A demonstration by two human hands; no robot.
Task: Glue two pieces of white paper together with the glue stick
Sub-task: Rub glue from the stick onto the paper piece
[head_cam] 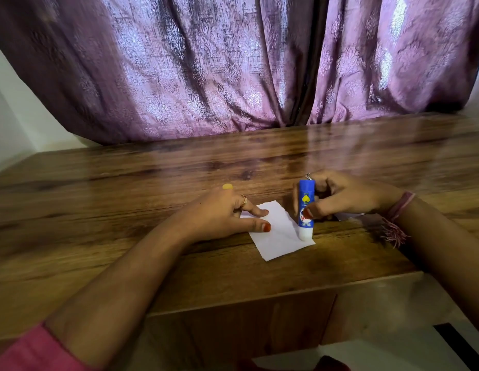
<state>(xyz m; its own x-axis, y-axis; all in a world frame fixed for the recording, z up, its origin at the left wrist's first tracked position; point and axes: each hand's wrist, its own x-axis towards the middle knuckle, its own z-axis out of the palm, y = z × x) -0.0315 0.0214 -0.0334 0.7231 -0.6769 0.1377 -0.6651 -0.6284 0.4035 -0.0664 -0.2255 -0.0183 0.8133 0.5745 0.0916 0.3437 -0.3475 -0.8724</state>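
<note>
While pressing down on the white paper (279, 231) with the left hand (227, 210), rubbing glue.
Right hand (340, 195) grip holding the glue stick (305, 207) upright, tip touching paper on the desk (152, 183).

there is one view only, from a wide-angle camera worn on the person's head. it looks forward and down across the wooden surface (179, 170) from its near edge toward its far edge, where a purple curtain (206, 62) fills the upper half of the picture. both forearms enter from the lower corners, and the left hand (219, 212) and right hand (345, 196) meet close below the lens, near the surface's near edge. the wide lens bends the surface's edges. no second view shares the scene.
</note>
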